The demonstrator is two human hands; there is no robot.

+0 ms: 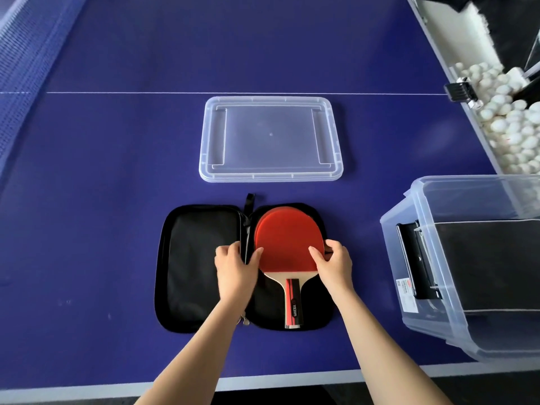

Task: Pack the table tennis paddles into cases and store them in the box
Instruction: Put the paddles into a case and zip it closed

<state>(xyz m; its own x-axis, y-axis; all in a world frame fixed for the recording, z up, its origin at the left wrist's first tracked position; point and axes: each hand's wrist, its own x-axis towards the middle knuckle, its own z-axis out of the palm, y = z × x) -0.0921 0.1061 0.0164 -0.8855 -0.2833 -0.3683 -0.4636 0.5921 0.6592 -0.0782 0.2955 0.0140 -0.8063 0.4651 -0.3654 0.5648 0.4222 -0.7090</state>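
Note:
A black zip case point(198, 267) lies unzipped and spread flat on the blue table near me. Two red-faced paddles point(287, 238) lie stacked in its right half, handles pointing toward me, the lower one showing only as a thin red rim. My left hand point(235, 270) grips the case's middle spine, with its thumb on the top paddle's left edge. My right hand point(334, 266) pinches the paddle's right edge, thumb on the red rubber. A clear plastic box point(432, 287) stands at the right and holds a black case.
The box's clear lid point(270, 138) lies flat on the table just beyond the case. A long tray of white balls point(508, 121) runs along the table's right side. The net point(20, 68) is at far left. The table's white front edge point(263, 378) is near me.

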